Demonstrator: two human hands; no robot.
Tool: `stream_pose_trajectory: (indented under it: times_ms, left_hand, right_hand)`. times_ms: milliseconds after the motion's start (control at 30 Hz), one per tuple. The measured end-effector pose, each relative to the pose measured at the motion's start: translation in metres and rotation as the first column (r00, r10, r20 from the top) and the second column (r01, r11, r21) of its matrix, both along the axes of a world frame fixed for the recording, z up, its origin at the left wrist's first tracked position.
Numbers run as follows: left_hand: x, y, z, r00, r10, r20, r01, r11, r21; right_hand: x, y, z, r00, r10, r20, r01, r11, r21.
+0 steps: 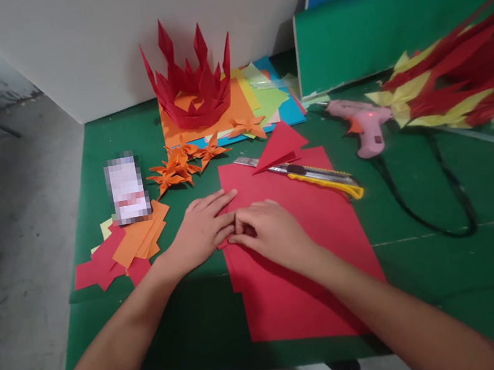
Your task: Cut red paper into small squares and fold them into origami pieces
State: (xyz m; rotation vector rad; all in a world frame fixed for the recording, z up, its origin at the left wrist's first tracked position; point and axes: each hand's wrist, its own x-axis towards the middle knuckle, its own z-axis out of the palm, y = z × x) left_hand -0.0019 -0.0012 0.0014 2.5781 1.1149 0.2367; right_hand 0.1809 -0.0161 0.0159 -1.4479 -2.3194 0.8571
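1. The large red paper sheet [300, 277] lies by the green bench's [433, 280] front edge.
2. The left hand [202, 229] rests flat on its left border, fingers slightly spread.
3. The right hand [276, 230] is beside it, fingers bent together on that border; pinching or not, I cannot tell.

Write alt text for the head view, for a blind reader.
A left hand and a right hand press on red paper sheets on a green-covered table. Beyond lie a yellow utility knife, a pink glue gun, orange folded paper flowers and a red paper crown.
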Motion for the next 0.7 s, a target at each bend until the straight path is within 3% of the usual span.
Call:
stream_pose_trajectory:
  times_ms: [700]
  left_hand:
    - [-0.002, -0.001, -0.002, 0.999, -0.006, 0.04, 0.005, 1.0, 0.009]
  right_hand:
    - [-0.018, -0.012, -0.003, 0.991, 0.015, 0.13, -0.034, 0.989, 0.147]
